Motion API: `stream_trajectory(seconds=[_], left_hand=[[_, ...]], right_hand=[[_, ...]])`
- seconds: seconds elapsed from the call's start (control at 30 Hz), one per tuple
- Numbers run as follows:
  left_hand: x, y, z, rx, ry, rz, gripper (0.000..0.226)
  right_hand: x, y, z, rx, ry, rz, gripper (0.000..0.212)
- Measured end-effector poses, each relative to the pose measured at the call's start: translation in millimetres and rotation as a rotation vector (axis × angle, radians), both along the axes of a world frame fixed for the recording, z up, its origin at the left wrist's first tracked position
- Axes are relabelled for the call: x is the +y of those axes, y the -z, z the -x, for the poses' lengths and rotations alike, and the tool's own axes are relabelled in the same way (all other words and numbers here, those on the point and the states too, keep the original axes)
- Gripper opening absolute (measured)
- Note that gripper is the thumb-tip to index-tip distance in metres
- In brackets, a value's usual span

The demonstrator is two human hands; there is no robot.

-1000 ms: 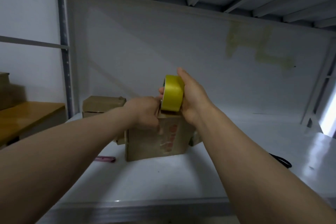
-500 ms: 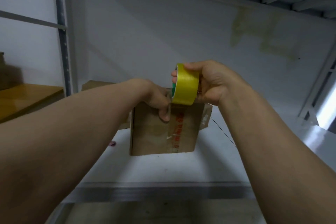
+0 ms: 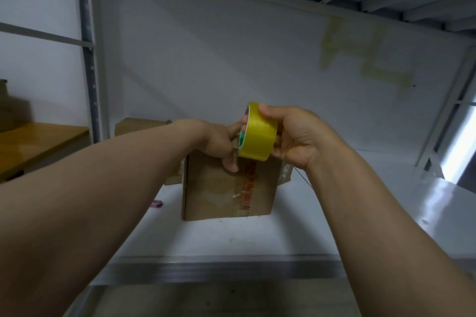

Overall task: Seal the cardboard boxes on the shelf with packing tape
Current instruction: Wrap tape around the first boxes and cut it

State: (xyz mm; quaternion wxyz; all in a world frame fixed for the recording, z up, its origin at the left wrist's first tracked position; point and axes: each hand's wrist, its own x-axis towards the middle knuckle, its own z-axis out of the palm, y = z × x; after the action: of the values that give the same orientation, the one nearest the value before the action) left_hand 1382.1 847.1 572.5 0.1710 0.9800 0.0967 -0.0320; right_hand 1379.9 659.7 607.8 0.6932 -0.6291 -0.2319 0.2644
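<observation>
A brown cardboard box (image 3: 221, 193) with red printed tape down its front stands on the white shelf (image 3: 231, 237). Just above its top front edge I hold a yellow roll of packing tape (image 3: 260, 136). My right hand (image 3: 298, 136) grips the roll from the right, thumb on top. My left hand (image 3: 221, 141) is at the roll's left side, its fingers pinching at the tape's edge and reaching down onto the box's upper front. The box's top is hidden behind my hands.
A second cardboard box (image 3: 136, 125) sits at the back left, partly behind my left arm. A small pink object (image 3: 156, 204) lies left of the box. A thin black cord (image 3: 304, 180) runs on the right. A wooden surface (image 3: 38, 141) lies beyond the shelf's left post.
Both hands lifted the roll off the box top and brought it toward me; my right hand turned to grip it from the right. The camera tilted down, showing more of the shelf's front edge.
</observation>
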Motion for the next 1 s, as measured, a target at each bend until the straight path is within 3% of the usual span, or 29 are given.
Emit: stream_trajectory(seconds=[0.2,0.33,0.53,1.0], left_hand=[[-1.3,0.3,-4.3,0.015,-0.005,-0.025,0.066],[-3.2,-2.0,-2.6,0.005,0.003,-0.020,0.093],[-5.3,-6.0,1.7,-0.033,0.024,-0.051,0.087],[2.0,-5.4,2.9,-0.059,0.038,-0.041,0.099]], right_hand=[[-6.4,13.5,2.1,0.053,-0.017,0.008,0.019],[-14.3,29.4,-0.3,0.064,-0.031,0.007,0.017],[-16.3,45.6,4.6,0.067,-0.012,0.009,0.021],[-27.9,58.2,4.1,0.035,0.005,0.075,0.020]])
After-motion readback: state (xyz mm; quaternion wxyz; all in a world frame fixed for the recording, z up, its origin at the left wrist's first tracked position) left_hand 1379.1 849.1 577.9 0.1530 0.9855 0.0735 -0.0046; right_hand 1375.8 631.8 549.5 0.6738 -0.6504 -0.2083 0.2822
